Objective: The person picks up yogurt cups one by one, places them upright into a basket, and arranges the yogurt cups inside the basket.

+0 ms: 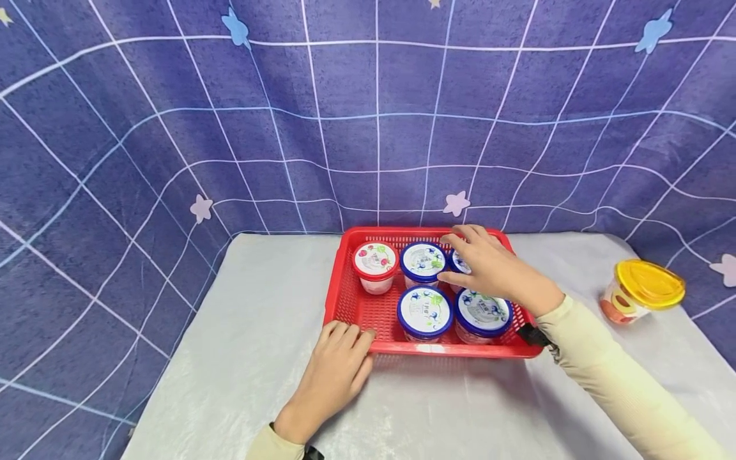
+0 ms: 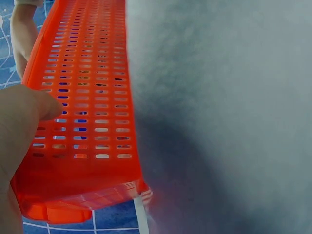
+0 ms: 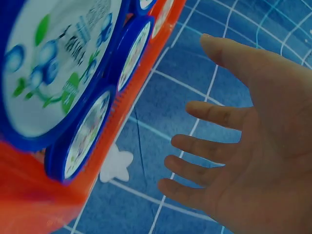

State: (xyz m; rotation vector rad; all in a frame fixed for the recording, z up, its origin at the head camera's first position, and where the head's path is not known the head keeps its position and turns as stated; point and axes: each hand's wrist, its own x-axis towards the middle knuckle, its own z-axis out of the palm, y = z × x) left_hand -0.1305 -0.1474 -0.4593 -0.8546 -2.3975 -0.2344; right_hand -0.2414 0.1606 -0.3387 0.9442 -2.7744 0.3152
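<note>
A red plastic basket (image 1: 359,313) with slotted walls stands on the table. Inside it are a red-lidded tub (image 1: 376,262) at back left and several blue-lidded tubs (image 1: 425,312), their lids printed with berries. My left hand (image 1: 336,367) grips the basket's front left rim; the left wrist view shows its thumb against the outer slotted wall (image 2: 90,117). Over the right side of the basket hovers my right hand (image 1: 489,262), fingers spread and holding nothing. It partly hides the back right tub (image 1: 458,263). In the right wrist view its palm and fingers stand apart from the lids.
At the table's right is a tub with a yellow lid (image 1: 650,284), outside the basket. The table (image 1: 259,300) has a pale grey cover. A blue curtain (image 1: 345,140) with a white grid and stars hangs behind and at both sides.
</note>
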